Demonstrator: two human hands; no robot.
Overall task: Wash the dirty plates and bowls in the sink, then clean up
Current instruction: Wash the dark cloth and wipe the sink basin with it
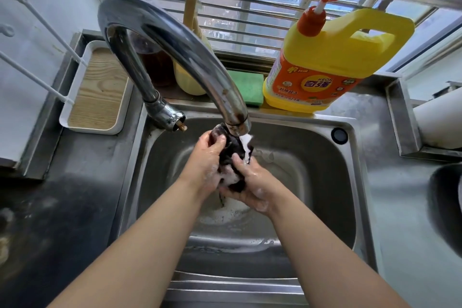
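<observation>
Stainless tabletop [390,117] all round a steel sink [325,182], window bars behind, so it's a small kitchen corner. Only the head view to go on.

Both hands are in the basin under the tap [175,52]. Left hand [205,160] has its grip curled round the top of a dark cloth [233,157], thumb pressed into it. Right hand [255,182] cups and pinches the lower part, so both grips are full of cloth, nothing spare. Water is running off the spout onto the cloth, and there's foam on the fingers and a puddle of suds on the sink floor below.

No plates or bowls visible in the sink, so I'd guess the washing part is done and this is the clean-up stage, rinsing out the rag.

Soap jug [332,62] stands on the back ledge, touching a green sponge [247,87]. A tray [100,90] with a wood-look base sits left of the tap.

To do this well, I reckon: keep the cloth right under the stream, knead and twist it between both hands, open it out now and then so water gets into the folds, and carry on till what runs off has no suds. Then wring hard, low in the basin, so it doesn't splash the tabletop.
</observation>
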